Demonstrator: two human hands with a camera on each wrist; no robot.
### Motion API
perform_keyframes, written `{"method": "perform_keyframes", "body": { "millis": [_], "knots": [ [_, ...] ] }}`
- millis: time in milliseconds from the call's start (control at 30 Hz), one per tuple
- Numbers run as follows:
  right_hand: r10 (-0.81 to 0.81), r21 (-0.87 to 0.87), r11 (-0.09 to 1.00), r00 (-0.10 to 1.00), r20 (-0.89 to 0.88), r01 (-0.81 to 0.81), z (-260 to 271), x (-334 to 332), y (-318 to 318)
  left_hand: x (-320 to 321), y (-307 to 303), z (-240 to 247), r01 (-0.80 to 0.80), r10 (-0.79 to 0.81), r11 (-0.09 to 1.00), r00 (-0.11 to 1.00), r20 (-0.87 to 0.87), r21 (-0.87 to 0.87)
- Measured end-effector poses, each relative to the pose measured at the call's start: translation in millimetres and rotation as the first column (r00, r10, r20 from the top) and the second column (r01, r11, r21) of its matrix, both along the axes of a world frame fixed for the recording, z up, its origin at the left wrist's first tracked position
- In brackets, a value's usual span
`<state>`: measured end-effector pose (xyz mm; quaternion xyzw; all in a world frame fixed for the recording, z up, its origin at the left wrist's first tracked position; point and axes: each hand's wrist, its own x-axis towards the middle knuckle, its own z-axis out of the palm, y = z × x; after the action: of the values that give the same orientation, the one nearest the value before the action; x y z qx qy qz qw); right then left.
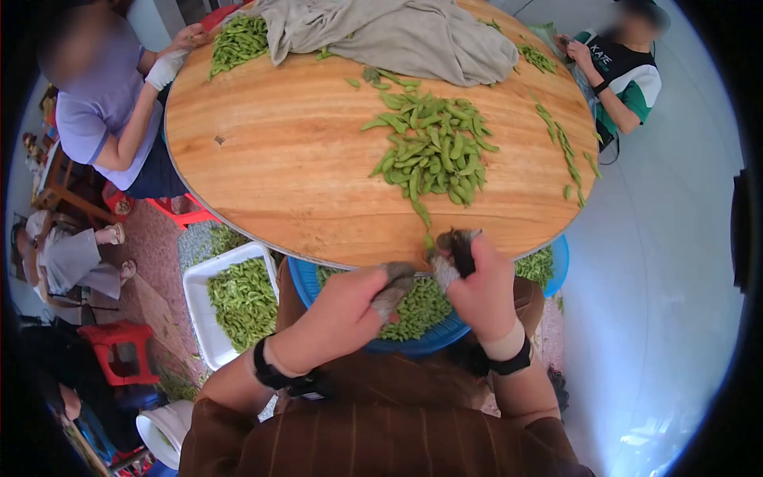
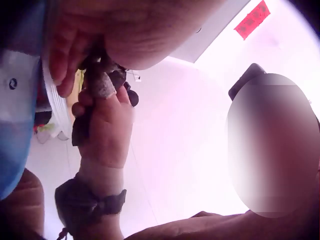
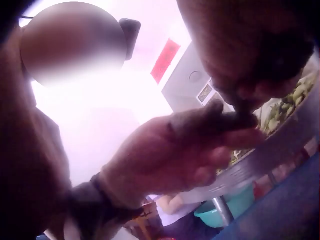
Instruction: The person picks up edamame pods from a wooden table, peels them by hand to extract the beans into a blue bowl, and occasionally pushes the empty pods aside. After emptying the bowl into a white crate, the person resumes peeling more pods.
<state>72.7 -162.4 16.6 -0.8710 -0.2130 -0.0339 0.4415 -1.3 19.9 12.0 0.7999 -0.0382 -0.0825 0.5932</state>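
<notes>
Both hands wear dark, worn finger coverings and meet over the near table edge. My right hand [image 1: 483,290] has thumb and fingers around the end of a green pod [image 1: 429,241]. Beside it, my left hand [image 1: 342,314] has curled fingers; nothing shows in them. A pile of green pods [image 1: 441,151] lies beyond on the round wooden table [image 1: 278,159]. Below the hands, a blue basin [image 1: 306,282] holds shelled green beans [image 1: 417,312]. In the left wrist view the right hand [image 2: 107,130] faces the left palm; in the right wrist view the left hand [image 3: 255,55] is dark.
A grey cloth [image 1: 397,40] covers the far table edge, with more pods [image 1: 241,44] beside it. People sit at the left [image 1: 111,119] and right [image 1: 624,71]. A white tray of beans [image 1: 193,290], a red stool [image 1: 123,338] and a white bucket [image 1: 155,433] stand at left.
</notes>
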Motion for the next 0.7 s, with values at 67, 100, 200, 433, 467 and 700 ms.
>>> {"method": "perform_keyframes", "body": {
  "millis": [67, 100, 200, 433, 467, 700],
  "knots": [
    [0.002, -0.018, 1.000, 0.999, 0.052, -0.001, -2, -13, -4, 12, -13, -10, 0.033, -0.050, 0.994, 0.983, 0.178, 0.100],
    [0.006, -0.034, 0.999, 0.994, 0.105, -0.002, -2, -16, -6, 15, -19, -11, 0.035, -0.052, 0.994, 0.983, 0.177, 0.100],
    [0.053, 0.042, 0.998, 0.997, 0.063, -0.056, -5, -19, -12, 20, -31, -10, -0.050, 0.035, 0.978, 0.996, -0.079, -0.203],
    [0.285, 0.493, 0.870, 0.800, -0.527, 0.015, 4, -18, -16, 18, -27, -8, -0.300, 0.114, 0.751, 0.937, -0.331, -0.588],
    [0.304, 0.480, 0.877, 0.796, -0.524, -0.020, 3, -18, -19, 17, -26, -8, -0.257, 0.100, 0.770, 0.953, -0.287, -0.584],
    [0.296, 0.219, 0.944, 0.928, -0.227, -0.248, -3, -21, -32, 10, -25, -10, -0.215, 0.133, 0.889, 0.966, -0.222, -0.404]
  ]
}}
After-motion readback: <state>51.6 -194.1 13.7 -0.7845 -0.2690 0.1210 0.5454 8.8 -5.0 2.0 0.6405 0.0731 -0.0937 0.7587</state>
